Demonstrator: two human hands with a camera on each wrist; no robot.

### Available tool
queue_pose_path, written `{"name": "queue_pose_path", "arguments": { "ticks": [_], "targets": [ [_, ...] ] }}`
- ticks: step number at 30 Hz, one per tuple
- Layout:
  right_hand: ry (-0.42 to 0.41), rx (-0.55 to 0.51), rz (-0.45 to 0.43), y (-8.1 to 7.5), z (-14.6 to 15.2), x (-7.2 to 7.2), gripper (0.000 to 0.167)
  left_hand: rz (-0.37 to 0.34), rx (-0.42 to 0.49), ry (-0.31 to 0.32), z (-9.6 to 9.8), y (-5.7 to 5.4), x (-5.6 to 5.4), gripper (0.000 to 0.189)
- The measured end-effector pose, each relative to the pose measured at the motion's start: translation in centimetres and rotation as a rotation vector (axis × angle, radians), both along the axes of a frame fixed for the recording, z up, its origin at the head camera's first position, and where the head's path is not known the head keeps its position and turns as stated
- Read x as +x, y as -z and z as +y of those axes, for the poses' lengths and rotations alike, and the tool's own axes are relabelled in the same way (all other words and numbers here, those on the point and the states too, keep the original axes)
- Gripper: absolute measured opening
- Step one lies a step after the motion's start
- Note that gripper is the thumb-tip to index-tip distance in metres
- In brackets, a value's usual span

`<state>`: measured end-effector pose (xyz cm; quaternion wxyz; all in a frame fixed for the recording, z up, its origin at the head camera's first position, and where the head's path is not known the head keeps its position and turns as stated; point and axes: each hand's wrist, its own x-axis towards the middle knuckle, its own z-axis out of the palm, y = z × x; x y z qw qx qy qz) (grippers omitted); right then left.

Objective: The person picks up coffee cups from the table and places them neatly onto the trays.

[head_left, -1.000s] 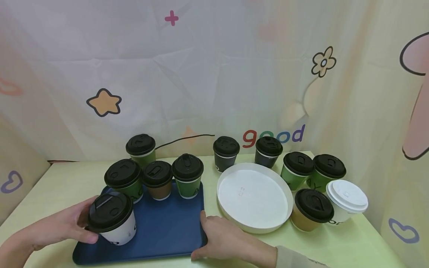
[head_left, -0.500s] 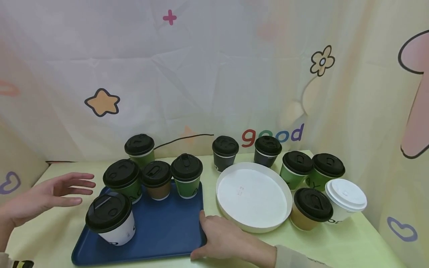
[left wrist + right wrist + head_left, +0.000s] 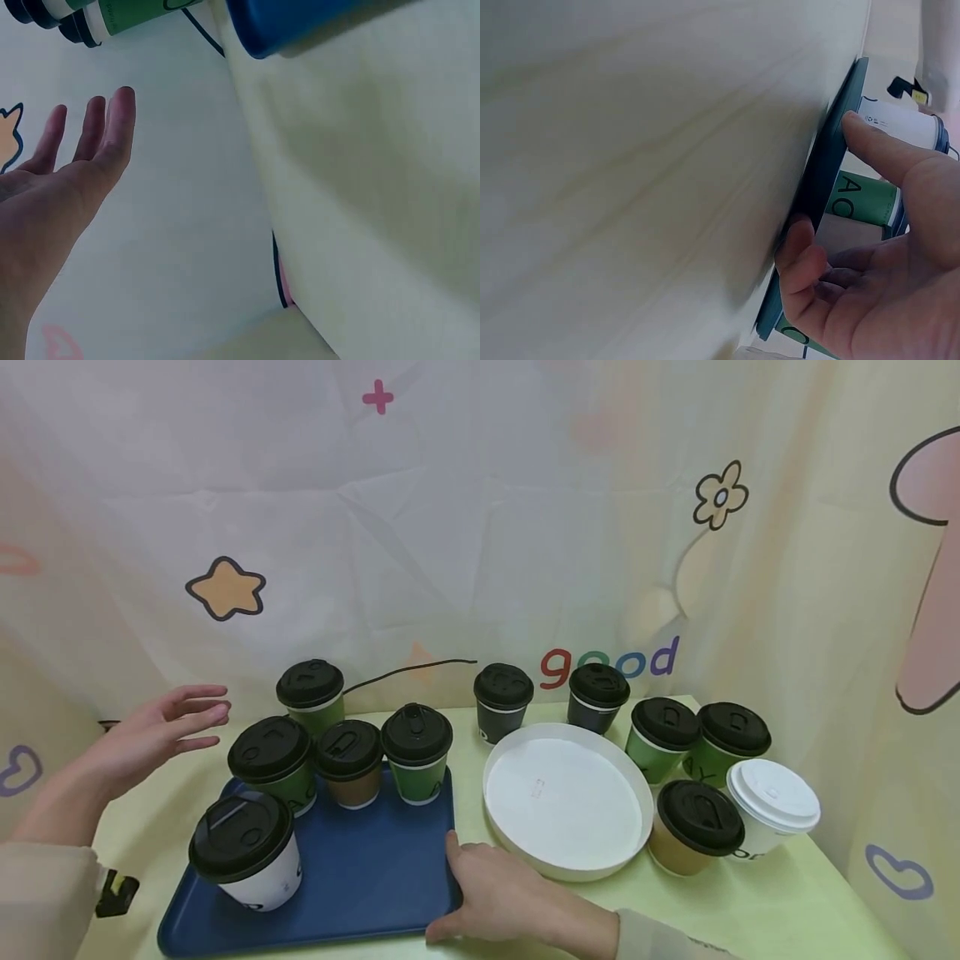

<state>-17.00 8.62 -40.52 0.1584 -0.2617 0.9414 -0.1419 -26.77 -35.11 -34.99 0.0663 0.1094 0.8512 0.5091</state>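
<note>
Blue tray (image 3: 367, 877): our landmark, lying flat on the pale table (image 3: 787, 902); we count four lidded cups standing on it.
White cup (image 3: 247, 852): upright under its black lid on the tray's near left part, touched by neither hand.
Tray's far side: a left green cup (image 3: 272, 756), a brown cup (image 3: 350, 760) and a right green cup (image 3: 417, 756) in a close row; whether their sides touch, we cannot tell.
Left hand (image 3: 161, 735): raised beyond the tray's left side, near the far green cup (image 3: 312, 693) that stands behind the tray; fingers loosely extended, a little spread, with nothing in them.
Right hand (image 3: 502, 893): at the tray's near right corner, thumb and fingers bent about the rim and holding it; how firmly, we cannot tell.
Right of the tray: a white dish (image 3: 567, 802), with six more cups (image 3: 696, 827) round its back and right side.
Just changed: the left hand, at the white cup a second ago, is now away from it and higher; the cup keeps its place.
Meaning for the work: we judge the white cup released — it stands by itself, and only the right hand has hold of anything.
</note>
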Motion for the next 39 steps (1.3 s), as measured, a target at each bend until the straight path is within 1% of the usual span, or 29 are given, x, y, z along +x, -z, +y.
{"name": "queue_pose_path", "arguments": {
  "ticks": [3,6,10,15,18,24,31,35,39],
  "targets": [
    [0.001,-0.002,-0.003,0.1,0.0,-0.1,0.114,-0.02,-0.044,0.009,1.0,-0.7,-1.1,0.069],
    [0.002,-0.002,-0.013,0.1,0.1,-0.1,0.114,-0.04,-0.085,0.02,1.9,-1.1,-1.8,0.074],
    [0.002,0.001,-0.012,0.1,0.1,-0.1,0.114,-0.059,-0.109,0.03,3.0,-1.2,-2.6,0.08],
    [-0.001,0.003,-0.011,0.2,0.2,-0.1,0.113,-0.083,-0.118,0.058,3.7,-1.0,-3.6,0.085],
    [0.001,0.002,-0.018,0.2,0.3,-0.2,0.113,-0.08,-0.133,0.077,4.2,-1.0,-4.2,0.085],
    [0.004,0.006,-0.034,0.2,0.2,-0.3,0.113,-0.081,-0.188,0.111,4.8,-1.5,-5.0,0.083],
    [0.003,0.009,-0.028,0.2,0.2,-0.3,0.113,-0.099,-0.218,0.138,5.3,-2.1,-5.5,0.087],
    [0.005,0.004,-0.052,0.1,0.2,-0.4,0.113,-0.096,-0.22,0.147,5.5,-2.6,-5.8,0.084],
    [0.015,-0.002,-0.079,0.2,0.2,-0.4,0.113,-0.113,-0.23,0.161,5.8,-2.7,-6.3,0.087]
  ]
}}
